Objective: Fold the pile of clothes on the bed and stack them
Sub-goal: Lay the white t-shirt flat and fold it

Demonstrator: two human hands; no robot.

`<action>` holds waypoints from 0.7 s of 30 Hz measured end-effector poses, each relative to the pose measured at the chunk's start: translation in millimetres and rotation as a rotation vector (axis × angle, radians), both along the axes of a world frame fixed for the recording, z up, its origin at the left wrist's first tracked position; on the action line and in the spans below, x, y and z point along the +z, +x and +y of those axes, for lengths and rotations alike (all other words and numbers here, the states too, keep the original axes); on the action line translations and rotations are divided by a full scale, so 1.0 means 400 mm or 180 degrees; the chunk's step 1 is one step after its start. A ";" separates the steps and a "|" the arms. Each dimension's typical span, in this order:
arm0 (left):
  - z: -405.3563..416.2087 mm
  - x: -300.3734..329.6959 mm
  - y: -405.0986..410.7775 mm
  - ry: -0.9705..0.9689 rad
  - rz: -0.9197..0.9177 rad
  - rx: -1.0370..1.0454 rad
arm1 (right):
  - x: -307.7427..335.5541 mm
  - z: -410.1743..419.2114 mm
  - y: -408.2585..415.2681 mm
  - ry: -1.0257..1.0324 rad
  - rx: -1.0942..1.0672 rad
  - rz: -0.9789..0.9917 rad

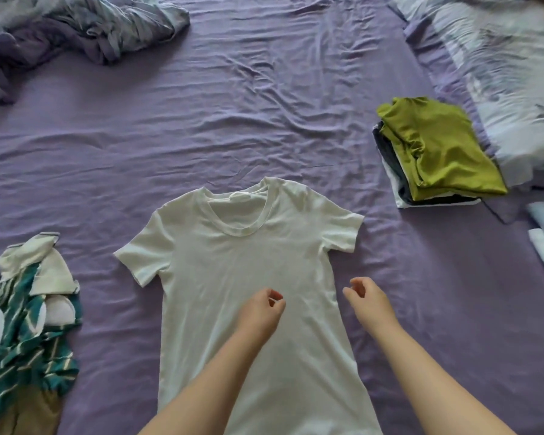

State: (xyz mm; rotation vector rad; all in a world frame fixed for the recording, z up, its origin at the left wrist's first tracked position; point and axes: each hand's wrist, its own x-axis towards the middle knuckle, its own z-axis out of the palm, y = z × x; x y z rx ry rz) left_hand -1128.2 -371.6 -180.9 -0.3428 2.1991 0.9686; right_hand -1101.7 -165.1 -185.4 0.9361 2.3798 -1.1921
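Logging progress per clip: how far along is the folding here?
Done: a stack of folded clothes, green top uppermost, sits at the right. In hand: a white T-shirt lies spread flat, unfolded; the left hand and right hand hover over it with loosely curled fingers, gripping nothing. Left: the T-shirt's folds, plus a crumpled pile at the left.
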 end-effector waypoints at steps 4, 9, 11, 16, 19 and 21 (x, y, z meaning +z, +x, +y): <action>0.085 -0.029 -0.064 0.0202 0.0100 0.0182 | -0.062 0.051 -0.090 -0.0657 -0.0866 0.0029; 0.193 -0.058 -0.160 0.0493 0.0263 0.0500 | -0.122 0.085 -0.235 -0.1256 -0.1337 0.0435; 0.235 -0.066 -0.207 0.0642 0.0364 0.0639 | -0.130 0.084 -0.287 -0.1296 -0.1502 0.0566; 0.310 -0.091 -0.287 0.1024 0.0258 0.1268 | -0.132 0.077 -0.329 -0.0723 -0.1033 0.0539; 0.325 -0.102 -0.299 0.1126 0.0111 0.1531 | -0.117 0.074 -0.327 -0.0539 -0.0568 0.0754; 0.320 -0.093 -0.304 0.1420 -0.0297 0.1865 | -0.096 0.068 -0.342 -0.0529 -0.0398 0.0896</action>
